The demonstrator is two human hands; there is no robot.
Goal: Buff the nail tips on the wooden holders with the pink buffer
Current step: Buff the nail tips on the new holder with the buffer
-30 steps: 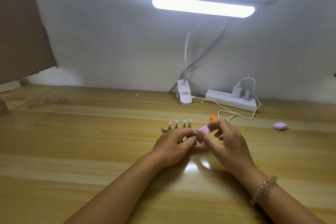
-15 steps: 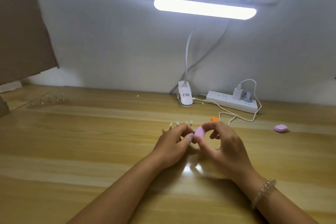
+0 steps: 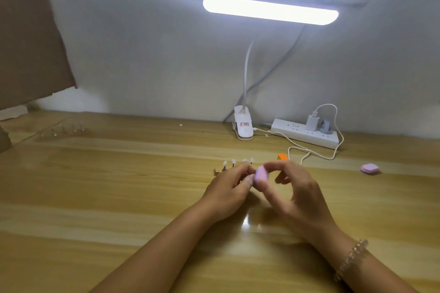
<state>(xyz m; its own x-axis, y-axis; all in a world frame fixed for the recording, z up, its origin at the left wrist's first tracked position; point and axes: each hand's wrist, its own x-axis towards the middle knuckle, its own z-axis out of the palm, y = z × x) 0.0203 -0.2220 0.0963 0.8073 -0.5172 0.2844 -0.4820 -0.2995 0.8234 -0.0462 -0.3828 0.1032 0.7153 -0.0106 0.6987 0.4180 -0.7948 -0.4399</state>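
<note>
A small wooden holder [image 3: 217,170] with several white nail tips [image 3: 233,162] on pins stands at the table's middle, just beyond my hands. My right hand [image 3: 292,190] pinches the pink buffer [image 3: 261,175] between thumb and fingers and holds it against something pinched in my left hand [image 3: 228,185]. The left hand's fingers are curled together at the buffer's edge; what they pinch is hidden and blurred. A second wooden holder [image 3: 64,129] with nail tips stands far left near the wall.
A clip lamp base [image 3: 242,126] and a white power strip [image 3: 306,134] with a cable sit at the back. An orange item [image 3: 282,156] lies behind my right hand, a second pink block [image 3: 369,169] at the right. A brown cardboard sheet [image 3: 28,43] leans at left.
The pink buffer has shifted left and down toward my left fingertips, stroking across what they pinch. Both hands stay close together in the same spot.
</note>
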